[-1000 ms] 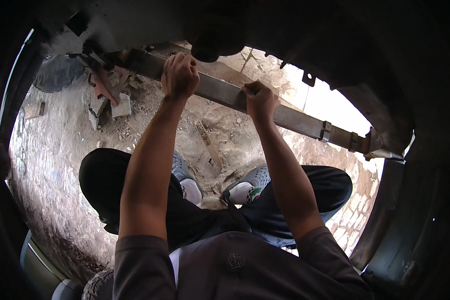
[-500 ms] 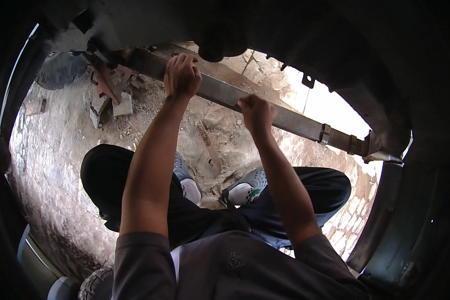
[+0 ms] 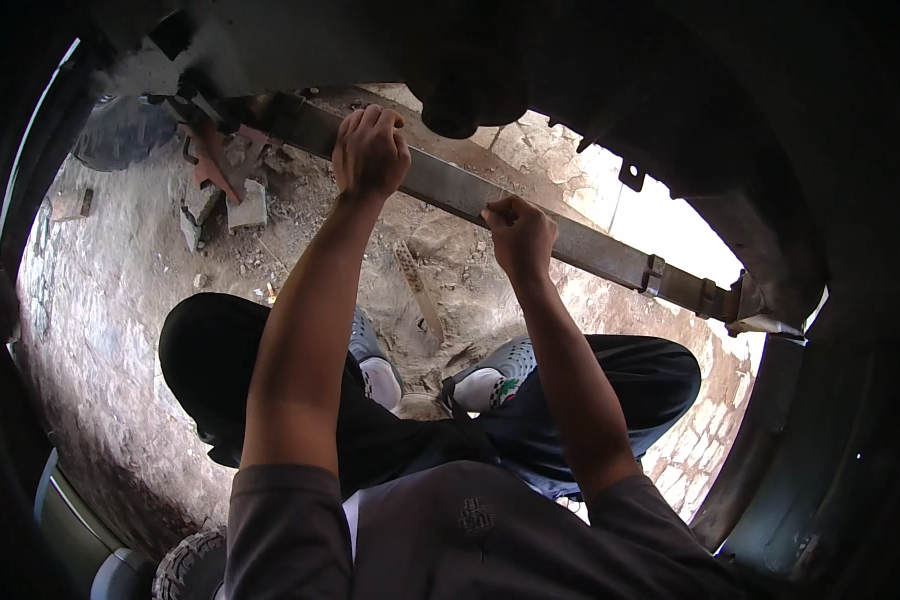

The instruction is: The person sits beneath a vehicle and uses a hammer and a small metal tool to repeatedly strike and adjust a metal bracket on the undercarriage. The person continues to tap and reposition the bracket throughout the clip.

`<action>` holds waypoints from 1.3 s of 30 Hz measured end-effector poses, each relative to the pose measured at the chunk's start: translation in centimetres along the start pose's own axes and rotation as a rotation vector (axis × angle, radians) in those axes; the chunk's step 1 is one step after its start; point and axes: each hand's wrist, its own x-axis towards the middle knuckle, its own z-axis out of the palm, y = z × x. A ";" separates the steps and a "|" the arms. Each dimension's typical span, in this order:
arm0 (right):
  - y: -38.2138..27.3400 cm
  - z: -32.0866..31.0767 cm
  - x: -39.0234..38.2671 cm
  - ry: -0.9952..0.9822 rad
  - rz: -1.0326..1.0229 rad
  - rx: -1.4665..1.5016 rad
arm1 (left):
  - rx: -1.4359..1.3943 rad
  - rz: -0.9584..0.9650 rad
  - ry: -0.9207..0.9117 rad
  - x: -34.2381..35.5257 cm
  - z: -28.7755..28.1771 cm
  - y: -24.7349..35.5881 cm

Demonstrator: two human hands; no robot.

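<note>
A long, flat steel leaf spring (image 3: 450,185) runs slantwise across the upper middle, under a dark vehicle body. My left hand (image 3: 372,155) lies over it, fingers bent round its far edge and back of the hand toward me. Farther right along the same spring, my right hand (image 3: 522,238) is closed in a fist against its near side. What those fingers enclose is hidden. Two metal clamps, one of them a clip (image 3: 653,275), sit round the spring near its right end.
Dark vehicle underside (image 3: 460,110) hangs low overhead. At the left, a reddish metal stand (image 3: 210,165) is beside broken concrete blocks (image 3: 248,205) and a tyre (image 3: 120,137). A flat strip (image 3: 418,290) lies on the dirt between my feet. Another tyre (image 3: 190,568) shows at lower left.
The view has shifted slightly, so the spring and underside appear a little lower and farther right. Both hands keep nearly the same places along the spring.
</note>
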 end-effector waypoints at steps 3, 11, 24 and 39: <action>-0.4 -0.3 0.7 0.020 0.002 -0.066 | -0.003 -0.024 -0.021 0.2 -0.1 0.6; 0.2 -1.7 3.4 -0.045 -0.231 -0.093 | -0.025 -0.022 -0.021 0.0 0.7 -0.3; -1.2 -0.6 3.7 -0.184 -0.433 0.065 | -0.047 0.034 0.025 0.2 -0.1 0.6; -1.2 -0.4 4.1 -0.298 -0.456 0.083 | 0.065 0.097 -0.032 0.6 -1.3 0.2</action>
